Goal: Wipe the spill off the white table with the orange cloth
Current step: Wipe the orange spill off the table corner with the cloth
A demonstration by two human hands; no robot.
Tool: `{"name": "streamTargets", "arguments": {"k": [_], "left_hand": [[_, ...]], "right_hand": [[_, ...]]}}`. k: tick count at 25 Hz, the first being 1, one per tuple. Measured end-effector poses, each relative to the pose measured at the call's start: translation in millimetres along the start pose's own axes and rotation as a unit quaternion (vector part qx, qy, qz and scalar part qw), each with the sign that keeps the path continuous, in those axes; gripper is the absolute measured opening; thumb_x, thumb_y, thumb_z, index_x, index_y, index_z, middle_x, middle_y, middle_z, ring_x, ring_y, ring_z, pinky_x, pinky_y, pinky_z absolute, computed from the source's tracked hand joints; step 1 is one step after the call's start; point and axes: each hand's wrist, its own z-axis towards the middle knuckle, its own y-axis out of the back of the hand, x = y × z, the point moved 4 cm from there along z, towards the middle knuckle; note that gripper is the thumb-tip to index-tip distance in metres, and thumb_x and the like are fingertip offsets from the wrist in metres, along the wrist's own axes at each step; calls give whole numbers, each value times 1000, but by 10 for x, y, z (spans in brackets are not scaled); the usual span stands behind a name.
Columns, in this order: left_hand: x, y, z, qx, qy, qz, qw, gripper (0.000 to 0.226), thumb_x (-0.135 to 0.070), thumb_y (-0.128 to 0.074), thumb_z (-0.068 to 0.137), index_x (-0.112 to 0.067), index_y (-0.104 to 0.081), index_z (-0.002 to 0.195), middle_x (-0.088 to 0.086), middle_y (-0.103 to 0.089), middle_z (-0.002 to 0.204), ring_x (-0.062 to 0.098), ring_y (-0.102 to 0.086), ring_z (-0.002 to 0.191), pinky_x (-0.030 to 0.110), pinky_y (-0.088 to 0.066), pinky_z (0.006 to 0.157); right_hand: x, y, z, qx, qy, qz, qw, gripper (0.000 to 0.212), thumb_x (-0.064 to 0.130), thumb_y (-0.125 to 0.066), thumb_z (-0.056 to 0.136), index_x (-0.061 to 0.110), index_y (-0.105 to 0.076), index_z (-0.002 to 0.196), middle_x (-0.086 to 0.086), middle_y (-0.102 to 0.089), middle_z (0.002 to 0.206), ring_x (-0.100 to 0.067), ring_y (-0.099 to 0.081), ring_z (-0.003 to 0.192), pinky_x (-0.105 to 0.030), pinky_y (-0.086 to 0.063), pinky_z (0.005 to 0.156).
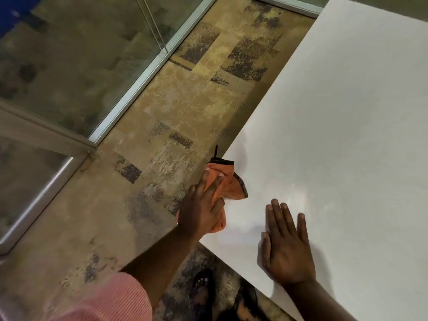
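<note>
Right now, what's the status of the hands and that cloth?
Left hand pressing the cloth at the table edge. Right hand flat on the table, empty. No spill visible. Nothing in the way.

We note a mottled tan-and-dark patterned carpet floor point(176, 117), a metal-framed glass partition point(76, 66), and black open-toed sandals point(203, 288) below.

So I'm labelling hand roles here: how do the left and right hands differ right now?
The left hand presses the orange cloth at the white table's edge; the right hand holds nothing. The left fingers curl over fabric; the right lies flat, fingers spread, farther in from that edge. Both rest on the table.
</note>
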Motion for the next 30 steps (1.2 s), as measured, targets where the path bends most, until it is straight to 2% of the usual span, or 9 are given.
{"name": "streamTargets", "arguments": {"k": [5,7,9,11,15,19,22,26,30], "left_hand": [[-198,-31,523,-3,-104,25,994,43,-31,-60,96,-17,-62,136,11,-48,155,43,-49,137,56,-56,89],[-231,-9,578,14,-41,2,999,51,-34,-56,97,-24,-53,147,12,-41,160,41,-49,136,52,-51,97],[-150,8,350,18,28,-5,999,61,-48,-37,97,-31,-39,156,12,-35,163,40,-50,133,50,-47,102],[-22,-12,-87,7,67,14,998,67,-53,-27,94,-34,-35,157,10,-36,163,41,-52,128,50,-47,100],[126,-28,-824,-5,148,3,989,66,-54,-29,93,-37,-37,156,9,-35,163,41,-49,122,51,-44,97],[168,33,-594,-14,157,-37,987,59,-44,-45,100,-31,-36,157,17,-49,151,42,-55,117,48,-49,89],[114,-44,-588,-29,228,-51,972,61,-50,-34,97,-35,-35,157,13,-51,148,40,-52,116,50,-47,93],[-179,-204,-1040,-82,272,-85,955,67,-47,-19,95,-32,-33,159,10,-27,167,39,-28,148,53,-27,120],[-795,-392,-1523,-92,261,-234,932,62,-40,-32,98,-26,-32,159,15,-5,171,41,-24,152,46,-41,115]], "right_hand": [[39,27,13,-8,-3,-3,1000,68,35,-37,100,9,-26,162,-8,-19,171,-24,-10,160,-59,-10,126],[37,-9,-4,-5,1,-16,1000,69,36,-33,100,10,-22,163,-7,-15,172,-23,-6,160,-58,-7,127],[2,-51,-7,6,2,-24,1000,69,38,-29,101,13,-17,164,-5,-10,173,-22,-3,160,-55,-3,128],[-31,-60,-3,3,2,-31,1000,68,39,-26,101,13,-18,164,-6,-11,173,-23,-4,160,-55,-3,128],[-25,-74,-26,-18,14,-42,999,67,37,-23,102,8,-24,162,-11,-18,171,-29,-14,159,-58,-8,127],[-22,-68,-33,-31,21,-36,999,67,37,-22,102,6,-26,161,-14,-21,170,-31,-17,158,-58,-7,127],[-38,-75,-26,-38,32,-39,998,67,38,-23,101,7,-26,161,-14,-21,170,-32,-16,158,-59,-7,127],[-33,-83,-18,-38,38,-39,998,67,38,-23,102,6,-27,160,-16,-23,169,-34,-19,157,-60,-10,126],[-190,38,-13,-13,100,-51,994,67,43,-27,103,7,-29,160,-15,-27,168,-35,-26,155,-58,-21,124]]}}
